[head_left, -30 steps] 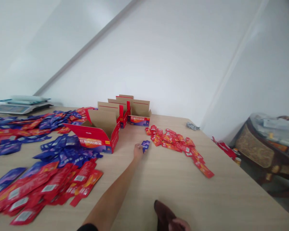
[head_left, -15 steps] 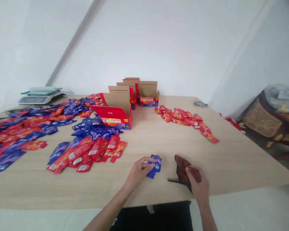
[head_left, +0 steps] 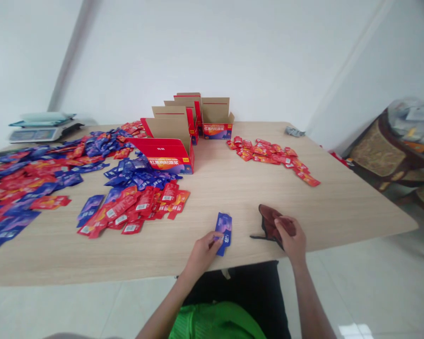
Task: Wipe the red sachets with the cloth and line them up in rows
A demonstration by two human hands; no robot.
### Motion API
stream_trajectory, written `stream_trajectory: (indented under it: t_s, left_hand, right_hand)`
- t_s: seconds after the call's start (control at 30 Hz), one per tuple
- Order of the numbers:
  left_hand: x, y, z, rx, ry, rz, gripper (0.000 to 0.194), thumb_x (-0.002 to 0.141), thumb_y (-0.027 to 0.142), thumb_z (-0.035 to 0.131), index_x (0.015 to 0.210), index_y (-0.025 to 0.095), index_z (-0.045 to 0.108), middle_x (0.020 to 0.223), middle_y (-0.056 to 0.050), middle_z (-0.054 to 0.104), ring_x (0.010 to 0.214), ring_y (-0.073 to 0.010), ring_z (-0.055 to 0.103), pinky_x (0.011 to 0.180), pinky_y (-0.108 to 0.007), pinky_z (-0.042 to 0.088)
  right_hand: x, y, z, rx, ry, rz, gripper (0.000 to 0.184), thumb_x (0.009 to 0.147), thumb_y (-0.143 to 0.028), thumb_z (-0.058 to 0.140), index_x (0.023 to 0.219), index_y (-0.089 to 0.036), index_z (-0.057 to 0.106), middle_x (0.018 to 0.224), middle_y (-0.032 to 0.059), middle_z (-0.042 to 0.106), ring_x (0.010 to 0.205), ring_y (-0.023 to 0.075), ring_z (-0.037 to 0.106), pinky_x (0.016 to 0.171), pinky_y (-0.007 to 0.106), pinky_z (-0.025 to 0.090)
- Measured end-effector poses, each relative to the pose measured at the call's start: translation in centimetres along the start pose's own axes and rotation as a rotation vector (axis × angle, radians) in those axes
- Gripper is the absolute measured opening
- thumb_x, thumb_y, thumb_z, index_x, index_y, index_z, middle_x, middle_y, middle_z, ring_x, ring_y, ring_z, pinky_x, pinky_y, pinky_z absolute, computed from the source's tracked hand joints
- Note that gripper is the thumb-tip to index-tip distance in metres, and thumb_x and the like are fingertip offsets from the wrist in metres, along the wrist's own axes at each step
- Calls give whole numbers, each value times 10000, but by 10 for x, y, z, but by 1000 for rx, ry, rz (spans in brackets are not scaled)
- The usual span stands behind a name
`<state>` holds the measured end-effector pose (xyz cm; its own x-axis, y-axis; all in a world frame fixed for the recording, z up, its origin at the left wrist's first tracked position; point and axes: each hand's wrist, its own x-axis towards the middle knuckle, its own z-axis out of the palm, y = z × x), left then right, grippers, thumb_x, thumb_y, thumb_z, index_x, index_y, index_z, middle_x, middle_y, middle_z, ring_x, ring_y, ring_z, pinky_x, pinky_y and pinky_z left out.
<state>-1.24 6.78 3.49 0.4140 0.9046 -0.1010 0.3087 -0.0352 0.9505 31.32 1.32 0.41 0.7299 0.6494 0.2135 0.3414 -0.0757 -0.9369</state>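
My left hand [head_left: 200,255] pinches a small stack of blue-purple sachets [head_left: 224,226] by their lower left side, near the table's front edge. The sachets point away from me, and how many there are I cannot tell. To the right, my right hand [head_left: 294,241] grips a brown folded piece with black edging [head_left: 268,218], thumb and fingers closed on its right part. A thin black strip sticks out of it to the left. Left of my left hand lies a pile of red sachets [head_left: 122,210], with blue sachets [head_left: 136,173] heaped behind it.
Open red cartons [head_left: 169,157] stand towards the back of the table [head_left: 233,188]. Red sachets [head_left: 268,153] lie strewn at the right. Mixed sachets [head_left: 28,174] cover the left side, with a scale [head_left: 38,132] behind. A carved chair [head_left: 378,146] stands beyond the right edge.
My left hand has brought the blue sachets back from near the cartons to the front edge and turned them upright. My right hand has come fully into view with the brown piece.
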Motion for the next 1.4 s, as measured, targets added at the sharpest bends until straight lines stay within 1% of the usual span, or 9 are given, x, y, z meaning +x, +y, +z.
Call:
stream_trajectory:
  t_s: [0.23,0.43,0.53,0.67,0.77,0.83,1.17,1.33,1.4]
  left_hand:
    - [-41,13,-13,608,-143,104,402,1017,309,639,1418,314,653,1071,-48,774,944,-236,740,875,-320,559]
    - [-66,-5,21,921,-70,511,417,966,368,774,1363,282,681,1374,-80,677,1294,-308,615,1075,-448,529]
    - [-64,-19,36,965,-44,639,567,958,482,769,1452,252,616,1536,-71,589,1404,-311,536,1145,-451,482]
    - [-61,-37,39,984,-2,731,476,1041,388,667,1478,212,595,1562,-64,579,1437,-280,517,1190,-420,433]
    - [-63,-45,37,986,24,771,391,1106,265,522,1485,198,593,1488,-62,648,1392,-247,566,1208,-409,412]
    - [-63,-46,35,975,38,771,379,1130,245,446,1470,198,607,1443,-57,684,1341,-225,610,1193,-396,429]
    - [-58,-36,28,1033,-29,796,376,1129,229,446,1466,199,609,1569,-35,592,1454,-219,546,1206,-369,420]
    - [-60,-39,28,1013,-57,760,392,1119,196,448,1481,213,597,1589,-36,571,1482,-216,514,1214,-381,416]
    - [-59,-40,30,986,-55,760,391,1120,195,440,1476,204,600,1572,-46,589,1467,-218,529,1219,-384,411]
  right_hand:
    - [-2,-7,-2,-24,16,0,476,782,-628,803,1005,-212,743,1086,103,785,1022,292,702,972,427,513]
    - [17,-33,2,155,22,65,524,754,-596,856,1072,-205,716,1102,98,780,1025,286,724,889,423,573]
    - [16,-69,19,111,53,-109,419,832,-530,830,1085,-216,717,1095,73,760,1017,254,717,916,402,559]
    - [-14,-101,56,2,-356,-552,193,944,-354,758,1101,-256,701,1106,55,717,1044,226,682,926,374,558]
    - [-37,-97,81,-86,-832,-917,168,965,-250,725,1125,-269,681,1111,53,709,1097,235,652,978,395,560]
    - [-41,-87,93,-129,-968,-1050,160,957,-235,734,1100,-265,670,1074,43,710,1071,235,643,1004,413,556]
    - [39,-73,139,-391,-751,-1075,165,966,-192,702,1118,-251,675,1093,67,714,1050,268,634,970,463,559]
    - [32,-98,116,-204,-473,-967,200,969,-207,712,1156,-269,677,1117,84,684,1076,272,642,930,445,571]
    - [9,-102,99,-142,-543,-970,233,957,-215,732,1172,-280,672,1135,79,682,1098,266,641,942,438,572]
